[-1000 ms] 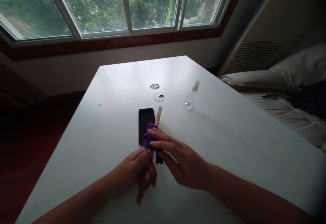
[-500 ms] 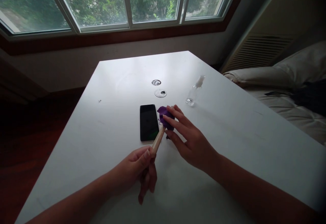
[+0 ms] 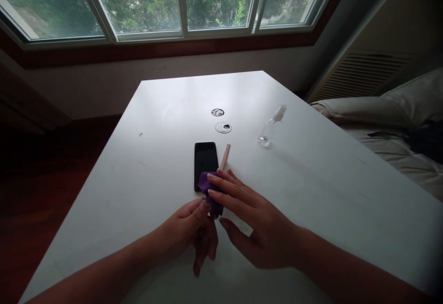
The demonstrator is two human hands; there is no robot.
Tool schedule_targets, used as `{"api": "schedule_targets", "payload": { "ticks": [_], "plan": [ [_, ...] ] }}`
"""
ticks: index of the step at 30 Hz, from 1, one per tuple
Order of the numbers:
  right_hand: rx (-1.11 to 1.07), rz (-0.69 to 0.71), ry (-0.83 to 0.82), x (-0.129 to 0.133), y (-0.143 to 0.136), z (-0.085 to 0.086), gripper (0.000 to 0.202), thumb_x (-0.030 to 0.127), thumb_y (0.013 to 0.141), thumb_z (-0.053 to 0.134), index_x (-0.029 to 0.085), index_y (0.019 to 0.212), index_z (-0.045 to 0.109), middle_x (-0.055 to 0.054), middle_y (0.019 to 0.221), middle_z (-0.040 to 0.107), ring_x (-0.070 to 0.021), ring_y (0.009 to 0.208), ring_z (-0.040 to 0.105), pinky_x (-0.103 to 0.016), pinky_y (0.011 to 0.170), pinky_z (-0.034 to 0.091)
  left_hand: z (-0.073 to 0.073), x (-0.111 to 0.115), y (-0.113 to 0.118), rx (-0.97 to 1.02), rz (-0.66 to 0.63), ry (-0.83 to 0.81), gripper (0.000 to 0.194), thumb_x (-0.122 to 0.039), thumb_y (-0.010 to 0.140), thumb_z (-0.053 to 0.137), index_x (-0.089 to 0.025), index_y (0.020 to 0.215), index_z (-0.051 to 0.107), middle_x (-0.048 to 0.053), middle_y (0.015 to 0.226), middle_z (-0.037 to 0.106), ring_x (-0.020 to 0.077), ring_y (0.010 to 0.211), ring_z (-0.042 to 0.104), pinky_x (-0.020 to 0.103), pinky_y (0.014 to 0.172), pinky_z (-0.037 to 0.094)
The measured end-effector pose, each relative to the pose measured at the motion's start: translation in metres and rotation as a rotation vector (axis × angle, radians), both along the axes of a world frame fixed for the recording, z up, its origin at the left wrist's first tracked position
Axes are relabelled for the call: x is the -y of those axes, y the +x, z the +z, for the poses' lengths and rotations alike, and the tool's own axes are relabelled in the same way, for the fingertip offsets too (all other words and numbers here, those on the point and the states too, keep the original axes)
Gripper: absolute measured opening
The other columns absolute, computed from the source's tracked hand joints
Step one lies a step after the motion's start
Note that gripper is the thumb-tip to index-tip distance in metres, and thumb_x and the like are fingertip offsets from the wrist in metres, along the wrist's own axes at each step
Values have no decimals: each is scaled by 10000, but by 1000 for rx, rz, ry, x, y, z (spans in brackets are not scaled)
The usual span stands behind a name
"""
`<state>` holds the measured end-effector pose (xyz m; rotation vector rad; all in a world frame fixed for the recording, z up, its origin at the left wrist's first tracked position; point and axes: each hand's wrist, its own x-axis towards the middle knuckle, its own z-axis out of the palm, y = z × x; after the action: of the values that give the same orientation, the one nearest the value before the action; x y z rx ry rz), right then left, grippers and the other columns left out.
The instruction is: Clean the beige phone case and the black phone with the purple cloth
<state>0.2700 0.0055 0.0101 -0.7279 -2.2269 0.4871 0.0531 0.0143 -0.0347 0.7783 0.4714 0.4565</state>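
Note:
A purple cloth (image 3: 206,182) is bunched around a slim pale wooden stick (image 3: 225,156), whose bare far end sticks out beyond my fingers. My right hand (image 3: 254,216) holds the cloth, fingers laid over its top and thumb lower down. At the near end, my left hand (image 3: 195,223) pinches between thumb and forefinger, its other fingers hanging loosely. The cloth covers the stick there, so the exact grip is partly hidden. Just beyond, a black smartphone (image 3: 205,156) lies flat with its screen up, its lower part overlapped by the cloth.
A clear spray bottle (image 3: 272,128) lies on its side on the white table (image 3: 155,165). A round cable hole (image 3: 218,112) and a notched round cover (image 3: 223,127) sit farther back. A window (image 3: 148,4) is behind, and a light sofa (image 3: 374,108) stands at right.
My right hand and the cloth have slid down the stick toward my left hand, baring the stick's far end. My left hand has hardly moved. The view has shifted slightly.

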Motion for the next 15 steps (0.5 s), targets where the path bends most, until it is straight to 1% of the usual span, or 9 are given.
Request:
{"api": "schedule_targets", "payload": {
  "ticks": [2,4,7,11,13,15],
  "plan": [
    [17,56,27,1,2,1,630,48,849,553,102,1465,433,-151,1575,372,-302,1498,285,-535,1234,280,-2,0,1,12,5,-9,540,-648,979,398,-128,1089,490,99,687,694,187,434,639,244,366,511],
    [25,76,53,1,7,2,610,64,853,562,98,1452,446,-153,1573,374,-308,1497,285,-541,1231,280,-2,1,4,9,8,-13,594,-668,968,397,-114,1158,492,104,698,697,193,452,651,263,382,530],
    [30,55,63,1,12,1,582,79,866,568,95,1437,458,-156,1569,381,-305,1494,296,-535,1229,289,-1,1,8,3,31,-12,604,-670,942,466,-120,1191,472,108,720,702,186,463,650,257,384,531],
    [16,14,82,0,11,-1,542,60,871,558,104,1407,491,-148,1553,410,-301,1490,306,-539,1227,294,3,0,11,-43,77,-4,634,-668,917,528,-129,1238,435,95,709,695,156,428,603,237,361,510],
    [13,-11,95,-1,10,-2,531,49,875,550,107,1401,502,-142,1549,418,-303,1494,295,-546,1226,296,6,0,12,-66,93,12,609,-649,914,553,-142,1230,436,85,723,693,135,425,578,235,366,513],
    [7,-66,98,-2,10,-3,519,41,887,539,109,1401,511,-136,1545,426,-297,1497,290,-539,1228,300,7,0,12,-91,110,29,502,-598,927,574,-159,1142,462,77,768,692,111,433,556,233,374,516]
  ]
}}
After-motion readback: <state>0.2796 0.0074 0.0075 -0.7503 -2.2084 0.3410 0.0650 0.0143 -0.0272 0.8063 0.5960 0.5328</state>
